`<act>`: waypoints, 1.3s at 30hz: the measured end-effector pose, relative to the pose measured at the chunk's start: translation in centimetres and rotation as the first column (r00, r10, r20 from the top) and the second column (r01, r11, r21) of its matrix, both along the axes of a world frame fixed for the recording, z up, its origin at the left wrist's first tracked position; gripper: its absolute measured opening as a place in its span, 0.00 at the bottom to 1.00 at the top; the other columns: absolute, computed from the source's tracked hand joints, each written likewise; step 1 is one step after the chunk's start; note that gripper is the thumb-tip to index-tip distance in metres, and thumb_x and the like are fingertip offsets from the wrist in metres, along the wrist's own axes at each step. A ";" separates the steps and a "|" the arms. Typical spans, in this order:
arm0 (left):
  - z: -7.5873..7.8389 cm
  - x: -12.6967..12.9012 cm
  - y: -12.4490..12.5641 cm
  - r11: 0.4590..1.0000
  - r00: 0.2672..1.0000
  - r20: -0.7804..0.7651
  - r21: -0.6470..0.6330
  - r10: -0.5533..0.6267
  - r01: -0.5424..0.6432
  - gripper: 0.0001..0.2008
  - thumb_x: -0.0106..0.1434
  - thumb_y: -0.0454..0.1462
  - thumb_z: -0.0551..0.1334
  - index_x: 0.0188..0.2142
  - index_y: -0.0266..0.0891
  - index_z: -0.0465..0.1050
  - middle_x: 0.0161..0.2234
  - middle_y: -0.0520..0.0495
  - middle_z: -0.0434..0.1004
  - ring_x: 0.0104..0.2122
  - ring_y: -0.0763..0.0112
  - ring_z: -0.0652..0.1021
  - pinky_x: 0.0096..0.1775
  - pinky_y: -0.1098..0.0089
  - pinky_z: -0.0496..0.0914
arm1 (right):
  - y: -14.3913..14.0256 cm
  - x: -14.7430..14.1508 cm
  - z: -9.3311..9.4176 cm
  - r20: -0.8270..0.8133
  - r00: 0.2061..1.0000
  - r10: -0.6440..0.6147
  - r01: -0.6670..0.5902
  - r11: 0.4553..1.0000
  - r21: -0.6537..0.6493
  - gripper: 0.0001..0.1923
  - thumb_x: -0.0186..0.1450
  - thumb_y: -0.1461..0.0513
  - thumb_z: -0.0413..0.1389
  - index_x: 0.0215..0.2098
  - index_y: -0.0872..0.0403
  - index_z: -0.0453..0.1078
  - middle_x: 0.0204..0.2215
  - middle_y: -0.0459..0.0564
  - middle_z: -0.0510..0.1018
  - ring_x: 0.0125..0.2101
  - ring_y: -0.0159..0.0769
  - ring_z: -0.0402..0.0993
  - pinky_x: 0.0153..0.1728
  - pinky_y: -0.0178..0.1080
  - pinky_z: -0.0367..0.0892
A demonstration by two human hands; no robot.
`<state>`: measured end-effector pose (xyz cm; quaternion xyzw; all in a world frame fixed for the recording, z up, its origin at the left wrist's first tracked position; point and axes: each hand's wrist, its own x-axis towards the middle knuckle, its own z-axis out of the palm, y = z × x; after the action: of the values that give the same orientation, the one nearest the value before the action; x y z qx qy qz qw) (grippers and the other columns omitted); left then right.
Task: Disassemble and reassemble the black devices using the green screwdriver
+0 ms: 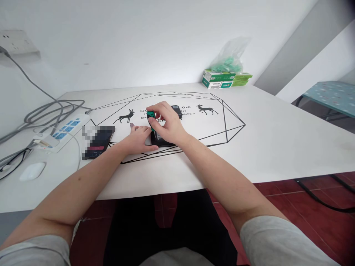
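My right hand (168, 122) pinches a small green-and-black object (151, 115) between thumb and fingers, holding it upright over the left part of a black case (159, 140). The exact kind of this object cannot be made out. My left hand (140, 139) steadies the left end of the case, with its thumb along the near corner and its fingers on the far side. A small purplish thing (132, 125) shows at my left fingertips. My right hand hides much of the case. A dark part with a grey panel (175, 108) sticks out beyond my right hand.
On the left are a phone (101, 138), a white power strip (65, 131) with coiled grey cables (55, 111), and a white earbud case (32, 171). Green-and-white boxes (219, 77) with a plastic bag (231, 55) stand at the back right of the white table (266, 140).
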<state>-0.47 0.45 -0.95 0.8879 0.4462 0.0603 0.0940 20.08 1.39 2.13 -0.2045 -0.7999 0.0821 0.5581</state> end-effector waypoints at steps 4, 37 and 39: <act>0.0 0.0 0.0 1.000 1.000 -0.025 -0.001 0.005 -0.005 0.43 0.69 0.66 0.59 0.69 0.39 0.66 0.62 0.31 0.76 0.61 0.33 0.73 0.68 0.30 0.49 | 0.0 0.0 0.0 -0.033 0.999 0.014 -0.014 1.000 -0.002 0.12 0.74 0.63 0.54 0.54 0.50 0.73 0.46 0.53 0.81 0.45 0.40 0.78 0.44 0.45 0.79; -0.3 -0.1 0.2 1.000 1.000 -0.011 -0.016 0.007 -0.007 0.46 0.68 0.66 0.59 0.72 0.37 0.63 0.66 0.29 0.73 0.66 0.31 0.69 0.69 0.31 0.50 | -0.3 -0.4 -0.1 -0.242 0.965 0.098 -0.169 0.940 -0.297 0.17 0.66 0.52 0.69 0.44 0.48 0.68 0.50 0.51 0.86 0.41 0.38 0.80 0.44 0.45 0.76; -0.2 -0.1 0.1 1.000 1.000 -0.001 -0.013 0.000 0.000 0.45 0.68 0.66 0.59 0.72 0.39 0.64 0.66 0.30 0.73 0.66 0.31 0.70 0.69 0.32 0.50 | -0.4 -0.3 0.0 -0.209 0.976 0.062 -0.113 0.963 -0.246 0.15 0.69 0.49 0.67 0.45 0.48 0.73 0.47 0.50 0.87 0.41 0.38 0.80 0.42 0.44 0.75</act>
<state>-0.57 0.59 -1.15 0.8872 0.4468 0.0572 0.0995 19.82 1.01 2.16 -0.2299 -0.7308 0.2296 0.6003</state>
